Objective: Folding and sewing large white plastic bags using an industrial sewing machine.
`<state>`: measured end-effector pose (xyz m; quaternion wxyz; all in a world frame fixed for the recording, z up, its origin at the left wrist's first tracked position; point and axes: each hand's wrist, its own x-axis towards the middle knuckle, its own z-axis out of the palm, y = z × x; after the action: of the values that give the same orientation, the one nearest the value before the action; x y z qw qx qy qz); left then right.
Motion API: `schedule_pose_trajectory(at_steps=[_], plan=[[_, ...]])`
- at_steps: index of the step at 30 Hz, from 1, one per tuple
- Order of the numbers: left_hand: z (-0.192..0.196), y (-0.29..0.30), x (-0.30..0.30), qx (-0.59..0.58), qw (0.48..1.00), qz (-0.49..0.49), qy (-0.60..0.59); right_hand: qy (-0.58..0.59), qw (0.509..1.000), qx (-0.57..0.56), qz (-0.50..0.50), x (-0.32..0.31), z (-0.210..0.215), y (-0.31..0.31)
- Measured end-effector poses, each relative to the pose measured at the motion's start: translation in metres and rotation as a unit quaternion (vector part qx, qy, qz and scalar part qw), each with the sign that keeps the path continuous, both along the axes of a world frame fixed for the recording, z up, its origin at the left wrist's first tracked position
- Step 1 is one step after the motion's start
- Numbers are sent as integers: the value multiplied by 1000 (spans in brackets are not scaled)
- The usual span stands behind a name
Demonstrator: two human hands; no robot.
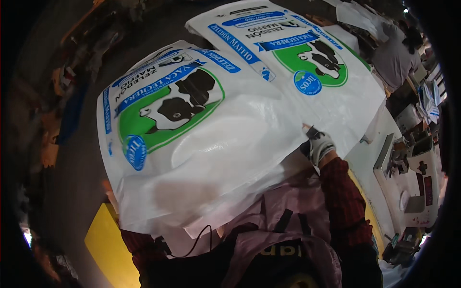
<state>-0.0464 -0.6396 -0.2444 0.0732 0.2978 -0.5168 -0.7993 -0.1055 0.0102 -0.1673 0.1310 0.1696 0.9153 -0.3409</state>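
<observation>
A large white woven sack (225, 139), printed with a cow on a green oval and blue bands, spreads out in front of me. A second sack (357, 103) with the same print lies at the far right, and the two overlap. My right hand (321, 145), in a white and dark glove with a bare fingertip showing, is closed at the near right edge of the sack. My left sleeve (141, 247), dark red, reaches under the sack's near left corner. The sack hides my left hand and its fingers.
A yellow panel (113, 247) stands at the lower left. On the right, a pale machine with a display (425, 173) sits on a white worktable (384, 192). Another person in a grey top (396, 57) is at the far right. Dark floor (72, 192) shows on the left.
</observation>
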Motion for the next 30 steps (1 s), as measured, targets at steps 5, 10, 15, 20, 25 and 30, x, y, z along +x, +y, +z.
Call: schedule_pose_trajectory(at_steps=[5, 10, 15, 20, 25, 30], plan=[[-32, 32, 41, 59, 995, -64, -57, 5, 934, 293, 203, 22, -74, -4], [-101, 29, 29, -263, 953, -36, -148, -108, 916, 350, 160, 54, -172, 45], [-76, 79, 21, 39, 986, 56, -152, -24, 962, 247, 114, 62, -192, 61], [-77, 85, 107, 90, 973, -143, -157, -120, 909, 332, 222, 59, -156, 60], [-29, 158, 143, -46, 951, -197, -234, -22, 900, 362, 241, 65, -163, 74], [-59, 167, 133, -467, 864, -134, -128, -15, 905, 341, 256, 46, -159, 57]])
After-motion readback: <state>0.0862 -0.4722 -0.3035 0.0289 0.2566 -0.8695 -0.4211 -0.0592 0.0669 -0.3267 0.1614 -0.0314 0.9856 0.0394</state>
